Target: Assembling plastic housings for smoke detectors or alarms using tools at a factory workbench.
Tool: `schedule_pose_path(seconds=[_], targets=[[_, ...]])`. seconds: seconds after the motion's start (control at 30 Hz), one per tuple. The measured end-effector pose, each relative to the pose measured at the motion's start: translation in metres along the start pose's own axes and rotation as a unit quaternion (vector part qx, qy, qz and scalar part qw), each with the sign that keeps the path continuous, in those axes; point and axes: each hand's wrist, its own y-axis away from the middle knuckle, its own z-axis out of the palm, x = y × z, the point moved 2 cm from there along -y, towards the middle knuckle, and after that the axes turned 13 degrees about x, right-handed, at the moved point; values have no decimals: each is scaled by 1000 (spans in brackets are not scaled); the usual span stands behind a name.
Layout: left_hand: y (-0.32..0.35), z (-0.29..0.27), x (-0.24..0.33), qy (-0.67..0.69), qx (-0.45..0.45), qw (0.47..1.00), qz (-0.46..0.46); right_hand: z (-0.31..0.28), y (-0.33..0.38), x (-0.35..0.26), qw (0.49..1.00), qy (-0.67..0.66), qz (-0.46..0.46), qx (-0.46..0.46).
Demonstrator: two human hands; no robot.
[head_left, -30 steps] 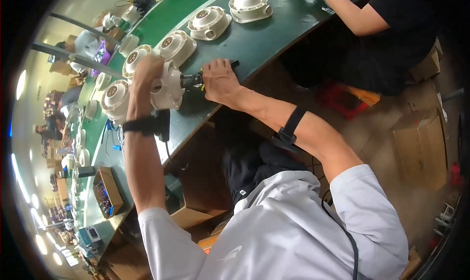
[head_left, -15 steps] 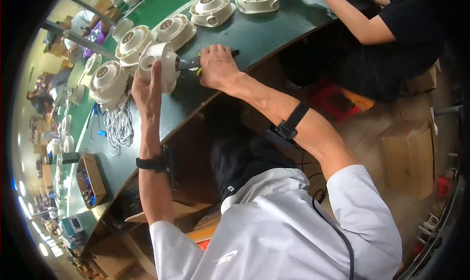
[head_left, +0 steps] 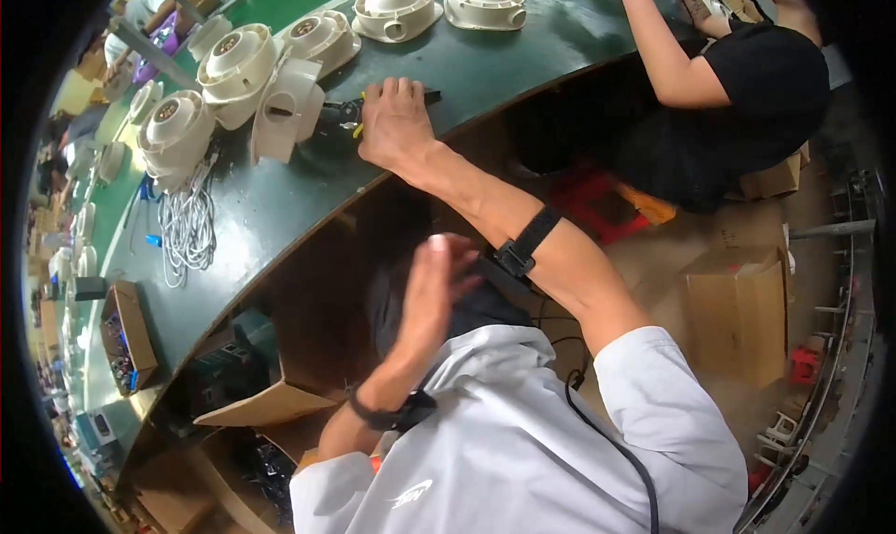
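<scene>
Right hand (head_left: pixel 397 123) lies closed over a black-and-yellow hand tool (head_left: pixel 347 116) on the green bench (head_left: pixel 280 198), beside a tipped cream housing (head_left: pixel 285 109). Left hand (head_left: pixel 434 296) hangs below the bench edge, fingers spread wide, holding nothing.

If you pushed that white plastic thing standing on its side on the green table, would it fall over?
Probably. The white plastic housing stands on its edge on the green table, so a nudge could tip it. It looks hollow, likely light and stiff. The right hand rests beside it on a tool.
</scene>
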Motion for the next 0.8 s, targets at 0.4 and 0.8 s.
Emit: schedule_pose_path(seconds=[0.4,0.8], targets=[[-2,48,-52,158,-88,980,-82,-11,0,11,993,-56,30,-101],[-1,57,-26,-83,9,976,200,-59,-43,44,850,-476,224,26]])
